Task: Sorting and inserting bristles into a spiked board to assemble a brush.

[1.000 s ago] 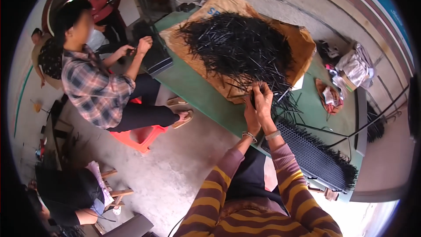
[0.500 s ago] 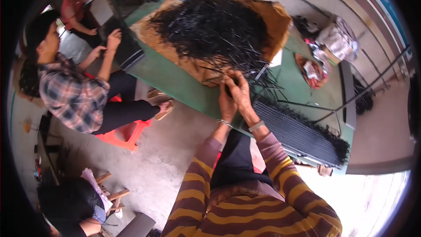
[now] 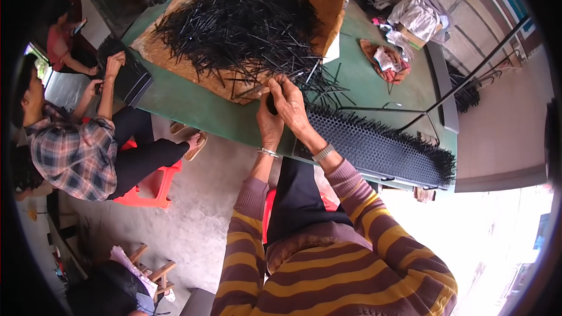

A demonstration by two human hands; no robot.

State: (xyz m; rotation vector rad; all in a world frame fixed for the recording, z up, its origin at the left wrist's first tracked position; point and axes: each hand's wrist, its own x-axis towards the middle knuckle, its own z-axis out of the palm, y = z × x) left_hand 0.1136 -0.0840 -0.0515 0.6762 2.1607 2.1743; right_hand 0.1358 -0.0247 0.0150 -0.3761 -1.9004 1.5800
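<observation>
2 hands point(image 3: 270, 126) point(image 3: 290, 106) half-curled, something dark point(image 3: 271, 104) between

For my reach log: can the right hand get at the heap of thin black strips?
Likely yes: the right hand is at the near edge of the black heap, nothing visible between.

strips point(image 3: 240, 29): black | sack point(image 3: 202, 85): tan | tabletop point(image 3: 363, 90): green | sleeves point(image 3: 243, 251): maroon-yellow striped
</observation>
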